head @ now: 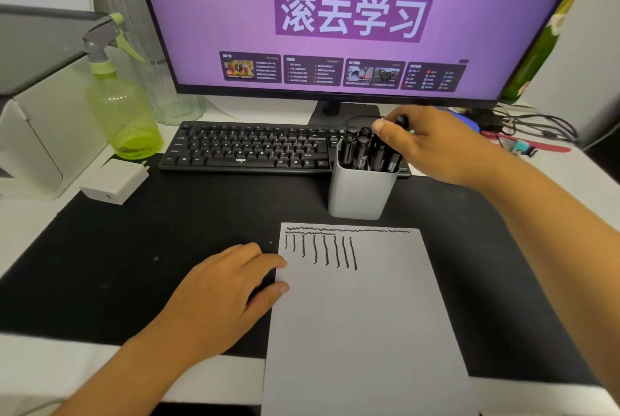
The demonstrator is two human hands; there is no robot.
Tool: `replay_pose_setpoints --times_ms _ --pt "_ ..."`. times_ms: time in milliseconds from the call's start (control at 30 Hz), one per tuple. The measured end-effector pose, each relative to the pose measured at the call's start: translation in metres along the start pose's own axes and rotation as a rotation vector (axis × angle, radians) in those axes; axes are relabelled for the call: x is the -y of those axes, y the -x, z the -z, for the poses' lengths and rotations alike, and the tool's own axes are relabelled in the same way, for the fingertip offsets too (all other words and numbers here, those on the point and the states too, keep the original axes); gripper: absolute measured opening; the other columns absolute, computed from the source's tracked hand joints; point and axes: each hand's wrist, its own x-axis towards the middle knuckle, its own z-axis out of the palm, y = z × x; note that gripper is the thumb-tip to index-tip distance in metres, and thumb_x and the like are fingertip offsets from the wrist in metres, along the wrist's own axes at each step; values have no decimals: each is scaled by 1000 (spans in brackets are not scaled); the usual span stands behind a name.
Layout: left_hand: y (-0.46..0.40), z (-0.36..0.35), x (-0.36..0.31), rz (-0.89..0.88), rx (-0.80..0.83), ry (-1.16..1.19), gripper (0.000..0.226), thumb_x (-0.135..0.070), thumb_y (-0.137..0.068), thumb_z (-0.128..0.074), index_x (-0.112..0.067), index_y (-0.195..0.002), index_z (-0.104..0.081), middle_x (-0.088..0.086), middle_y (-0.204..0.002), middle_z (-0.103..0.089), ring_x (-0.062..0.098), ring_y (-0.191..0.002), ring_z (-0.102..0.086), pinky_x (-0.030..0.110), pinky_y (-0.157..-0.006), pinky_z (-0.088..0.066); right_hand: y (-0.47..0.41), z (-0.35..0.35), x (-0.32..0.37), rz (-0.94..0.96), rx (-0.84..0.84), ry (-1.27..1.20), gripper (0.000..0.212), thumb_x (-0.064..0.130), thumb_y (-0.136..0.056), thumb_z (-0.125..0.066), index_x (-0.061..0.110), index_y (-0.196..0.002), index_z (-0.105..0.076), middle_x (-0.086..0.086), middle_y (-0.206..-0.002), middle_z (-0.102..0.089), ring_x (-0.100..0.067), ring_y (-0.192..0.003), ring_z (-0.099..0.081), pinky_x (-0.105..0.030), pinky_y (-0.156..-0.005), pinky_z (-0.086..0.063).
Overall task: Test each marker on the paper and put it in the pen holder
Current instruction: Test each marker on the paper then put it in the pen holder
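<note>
A white sheet of paper [362, 315] lies on the black desk mat, with wavy black test lines across its top. Behind it stands a grey pen holder [360, 194] with several black markers [355, 150] upright in it. My right hand [436, 147] is over the holder's right side and pinches a black marker [385, 154] whose lower end is inside the holder. My left hand [231, 285] rests flat on the mat, fingertips pressing the paper's left edge.
A black keyboard [248, 147] and a monitor [335, 20] stand behind the holder. A green spray bottle [120, 107] and a white charger [114, 181] sit at the left. Cables [523, 127] lie at the back right.
</note>
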Motion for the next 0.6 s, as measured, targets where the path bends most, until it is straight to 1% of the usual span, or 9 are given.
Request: replay_pose_setpoints --times_ms 100,167,233,300,400,467,500,567,600 --pt "0 -1 0 3 -8 -11 47 -61 -85 -34 -34 -112 -61 -25 -83 -42 -5 -67 -46 12 -62 -43 1 -5 -1 -6 27 -5 42 48 -105 -36 20 -82 -57 0 -62 -50 -12 -56 -48 -26 -52 -34" --pt "0 -1 0 8 -10 -4 47 -61 -85 -35 -34 -112 -62 -24 -82 -47 -4 -67 -47 12 -63 -44 0 -7 -1 13 7 -1 44 47 -107 -34 28 -69 -45 4 -60 -42 -7 -55 -41 -25 -52 -30" --pt "1 -1 1 5 -15 -1 47 -61 -85 -35 -34 -112 -62 -24 -82 -50 -4 -68 -50 13 -66 -47 1 -8 -1 19 -1 17 48 47 -107 -31 28 -64 -40 3 -63 -39 -3 -59 -36 -25 -54 -28" --pt "2 -1 2 1 -11 8 47 -61 -86 -35 -35 -114 -61 -25 -82 -47 -5 -70 -51 14 -68 -48 2 -11 -1 4 19 24 53 48 -108 -28 24 -62 -39 1 -63 -39 -3 -61 -36 -25 -57 -29" --pt "1 -1 2 5 -3 9 47 -63 -86 -32 -36 -115 -59 -26 -84 -47 -6 -69 -49 12 -64 -47 4 -13 0 -30 31 -22 53 49 -108 -26 26 -62 -40 2 -60 -39 -6 -58 -40 -24 -59 -31" --pt "2 -1 2 9 0 7 48 -64 -86 -31 -37 -115 -58 -27 -82 -42 -8 -68 -46 11 -62 -45 7 -13 1 -25 22 -41 52 49 -108 -25 23 -70 -50 -2 -65 -50 -11 -63 -50 -27 -65 -37" --pt "2 -2 2 9 1 4 48 -64 -86 -30 -37 -115 -58 -27 -81 -40 -9 -68 -45 11 -62 -44 11 -13 2 -25 3 -53 51 49 -107 -25 21 -80 -58 -4 -73 -58 -14 -69 -55 -31 -69 -41" --pt "3 -1 0 28 -1 5 51 -66 -84 -30 -37 -116 -57 -28 -79 -39 -8 -70 -48 12 -69 -45 16 -13 3 -53 -87 -51 49 49 -107 -28 17 -110 -64 -8 -101 -67 -20 -90 -61 -37 -79 -47" --pt "3 -1 0 30 -9 8 53 -67 -83 -29 -37 -117 -57 -29 -77 -39 -7 -72 -51 13 -74 -45 18 -12 3 -84 -155 -63 49 48 -106 -30 15 -123 -61 -9 -114 -65 -22 -100 -61 -36 -83 -48"
